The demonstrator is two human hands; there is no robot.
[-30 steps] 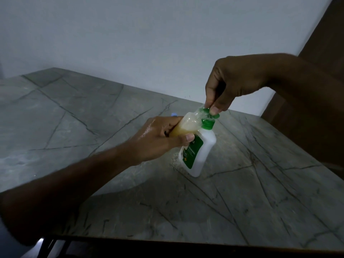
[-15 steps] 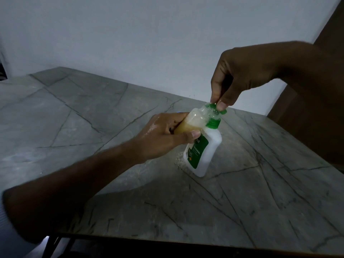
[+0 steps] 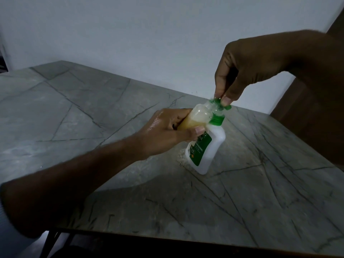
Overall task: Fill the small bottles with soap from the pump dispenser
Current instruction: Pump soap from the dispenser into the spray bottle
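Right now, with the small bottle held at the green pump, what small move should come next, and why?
Probably press the green pump head down again with the right hand. The small bottle in the left hand looks only partly filled with amber soap, and its mouth sits at the nozzle of the white dispenser.

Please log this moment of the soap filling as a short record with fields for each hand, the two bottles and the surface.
left hand: grips the small clear bottle, tilted, mouth at the pump nozzle
right hand: pinches the green pump head
small clear bottle: part full of amber soap
white pump dispenser: green label, leaning, base on the table
grey marble table: small spatter by the dispenser's base
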